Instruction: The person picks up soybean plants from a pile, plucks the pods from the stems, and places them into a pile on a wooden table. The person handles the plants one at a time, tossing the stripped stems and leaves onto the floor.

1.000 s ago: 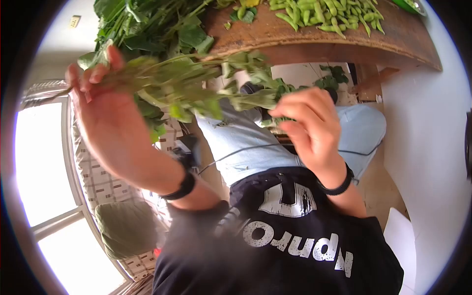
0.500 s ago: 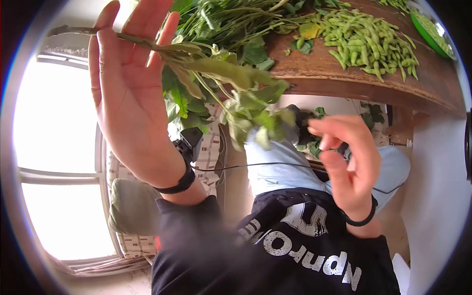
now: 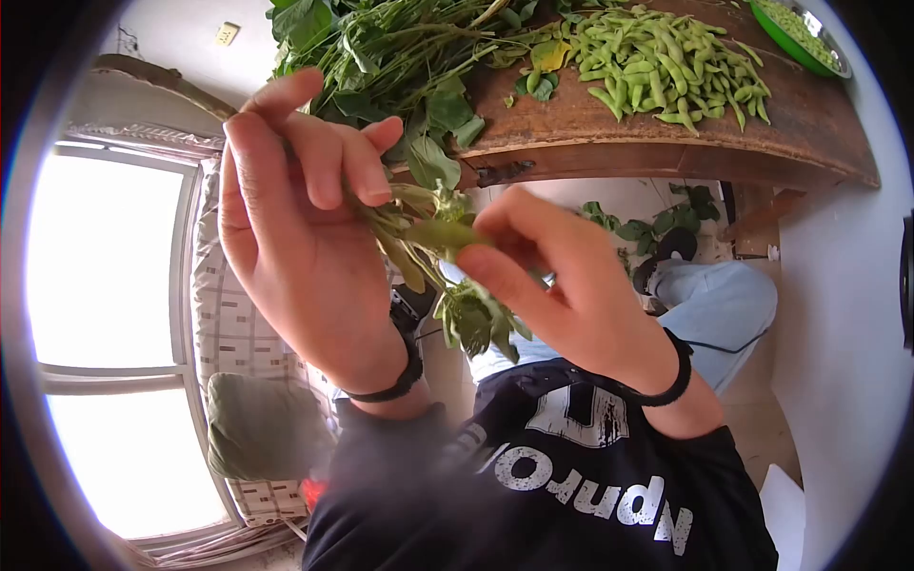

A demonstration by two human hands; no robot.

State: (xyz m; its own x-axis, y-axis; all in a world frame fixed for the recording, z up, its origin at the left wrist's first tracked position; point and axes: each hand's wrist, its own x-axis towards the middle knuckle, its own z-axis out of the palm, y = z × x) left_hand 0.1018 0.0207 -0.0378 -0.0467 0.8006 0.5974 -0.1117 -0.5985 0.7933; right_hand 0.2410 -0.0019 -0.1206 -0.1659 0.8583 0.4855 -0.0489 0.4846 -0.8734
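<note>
A soybean stalk (image 3: 167, 78) runs through my left hand (image 3: 295, 228), its woody end sticking out at the upper left. The fingers of that hand are curled about the stem. Drooping leaves (image 3: 476, 319) hang from the other end, between my two hands. Among them a green soybean pod (image 3: 443, 234) lies slightly blurred, its tip pinched between the thumb and forefinger of my right hand (image 3: 562, 266).
A brown wooden table (image 3: 533, 133) bears a heap of picked pods (image 3: 666, 71) and a pile of leafy soybean plants (image 3: 390, 57). At its far right stands a green basin (image 3: 783, 46) of shelled beans. Fallen leaves (image 3: 647, 228) lie on the floor below.
My left hand has come down and right with the stalk, its fingers now curled in. My right hand has moved left from over my lap onto the pod.
</note>
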